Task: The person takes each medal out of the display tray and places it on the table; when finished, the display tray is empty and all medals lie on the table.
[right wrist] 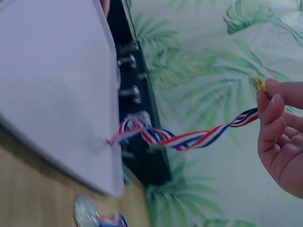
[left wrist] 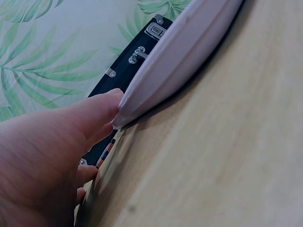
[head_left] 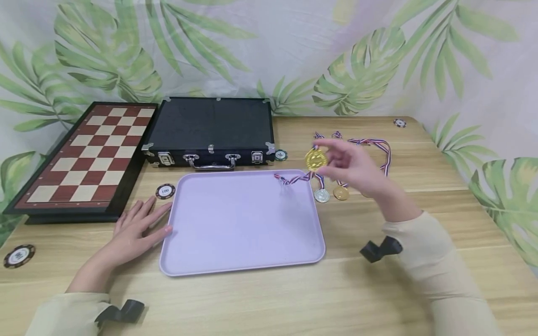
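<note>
My right hand pinches a gold medal between thumb and fingers, raised above the right side of a lilac tray. Its red, white and blue ribbon trails down toward the tray's corner, as the right wrist view shows. My left hand lies at the tray's left edge with fingers spread, and the thumb touches the rim. Just right of the tray, a silver medal and another gold medal rest on the table with their ribbons stretched toward the back.
A black case with metal latches stands behind the tray. A red and cream chessboard is at the left. Poker chips lie about: one by the left hand, one at the left edge, one at the back right.
</note>
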A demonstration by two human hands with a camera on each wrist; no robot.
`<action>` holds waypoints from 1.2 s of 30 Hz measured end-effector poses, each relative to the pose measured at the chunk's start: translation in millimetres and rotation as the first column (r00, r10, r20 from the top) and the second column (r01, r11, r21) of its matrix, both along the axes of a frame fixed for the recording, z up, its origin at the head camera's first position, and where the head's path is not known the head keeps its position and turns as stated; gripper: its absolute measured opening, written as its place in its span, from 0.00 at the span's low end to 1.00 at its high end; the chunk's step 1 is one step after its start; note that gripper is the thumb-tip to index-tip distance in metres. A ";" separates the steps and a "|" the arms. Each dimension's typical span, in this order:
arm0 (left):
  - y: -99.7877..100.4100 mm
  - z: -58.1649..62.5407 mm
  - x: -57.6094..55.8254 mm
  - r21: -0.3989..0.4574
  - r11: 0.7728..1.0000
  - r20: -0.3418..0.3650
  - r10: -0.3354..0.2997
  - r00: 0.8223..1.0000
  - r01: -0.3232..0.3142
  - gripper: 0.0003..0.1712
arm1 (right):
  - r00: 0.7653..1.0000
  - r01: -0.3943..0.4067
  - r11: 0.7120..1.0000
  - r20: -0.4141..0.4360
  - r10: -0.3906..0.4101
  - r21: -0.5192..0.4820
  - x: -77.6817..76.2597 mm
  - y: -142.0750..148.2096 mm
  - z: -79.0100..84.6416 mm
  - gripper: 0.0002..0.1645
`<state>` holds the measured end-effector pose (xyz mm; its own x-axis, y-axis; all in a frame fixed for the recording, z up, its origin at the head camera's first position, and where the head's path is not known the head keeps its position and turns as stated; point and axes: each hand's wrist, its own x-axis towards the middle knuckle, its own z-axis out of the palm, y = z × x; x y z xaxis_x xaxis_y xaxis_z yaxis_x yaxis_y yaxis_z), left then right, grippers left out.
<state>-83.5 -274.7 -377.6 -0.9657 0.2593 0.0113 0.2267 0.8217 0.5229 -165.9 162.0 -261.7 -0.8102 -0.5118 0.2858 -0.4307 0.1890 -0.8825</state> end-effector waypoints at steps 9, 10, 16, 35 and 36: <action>-0.6 -0.4 1.2 0.002 1.000 -0.011 0.003 1.000 -0.003 0.35 | 0.989 0.137 0.957 0.091 -0.117 -0.255 -7.9 62.4 39.8 0.28; -0.7 -0.5 1.3 0.002 1.000 -0.010 0.004 1.000 -0.004 0.35 | 0.988 0.135 0.945 0.109 -0.107 -0.297 -10.3 69.1 43.6 0.28; -1.4 -0.5 1.7 -0.003 1.000 -0.003 0.009 1.000 -0.009 0.35 | 0.978 0.186 0.850 0.177 -0.112 -0.492 -25.3 105.6 61.9 0.27; 0.4 0.0 -0.7 -0.012 1.000 -0.003 0.001 1.000 -0.001 0.35 | 0.661 0.730 0.590 0.574 -0.484 -0.343 -96.4 201.6 61.4 0.36; 0.8 0.1 -0.7 -0.011 1.000 -0.002 0.001 1.000 -0.001 0.35 | 0.659 0.733 0.586 0.576 -0.484 -0.346 -98.5 201.3 60.8 0.37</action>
